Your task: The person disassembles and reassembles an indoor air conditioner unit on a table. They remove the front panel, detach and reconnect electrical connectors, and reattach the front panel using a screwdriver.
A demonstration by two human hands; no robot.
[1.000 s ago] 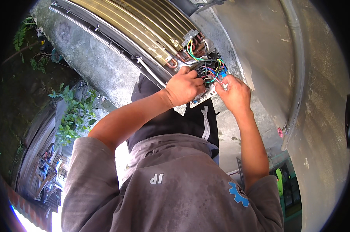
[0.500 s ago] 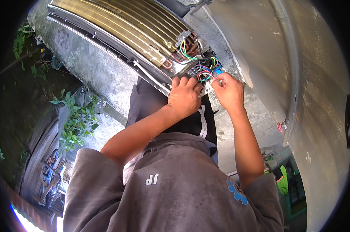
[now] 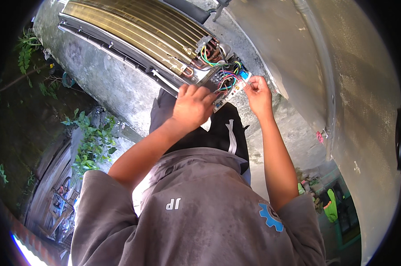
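Right hand (image 3: 259, 94) pinches the circuit board (image 3: 236, 89) — left hand (image 3: 192, 107), grip unclear, has shifted farther away.

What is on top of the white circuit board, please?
Coloured wires overlap the white circuit board, and a blue part sits by its far end; whatever the right hand covers there cannot be seen.

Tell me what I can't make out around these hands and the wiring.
Head view: what lies under the left hand; its back covers it.
Head view: whether the right hand grips anything at the circuit board; too small, fingers in the way.
Head view: where each of the coloured wires ends; tangled and too small.
Head view: the upper part of the finned unit; cut off by the picture's top edge.
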